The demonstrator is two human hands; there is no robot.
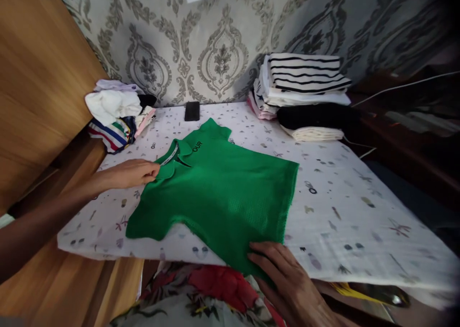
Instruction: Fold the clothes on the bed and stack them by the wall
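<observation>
A green polo shirt (pixel 223 188) lies spread out on the patterned white cloth (pixel 334 231), its collar toward the left and its hem toward the right. Dark letters show near the collar. My left hand (pixel 143 172) is closed on the shirt at the collar and shoulder. At the near hem corner rests my right hand (pixel 280 269), with its fingers over the fabric; the fingertips are partly on and under the edge, so its grip is unclear.
A crumpled pile of clothes (pixel 115 107) sits at the back left beside a wooden panel (pixel 39 68). A black phone-like object (pixel 192 111) lies near the wall. Folded clothes (pixel 305 85) are stacked at the back right, near a white cable (pixel 406 85).
</observation>
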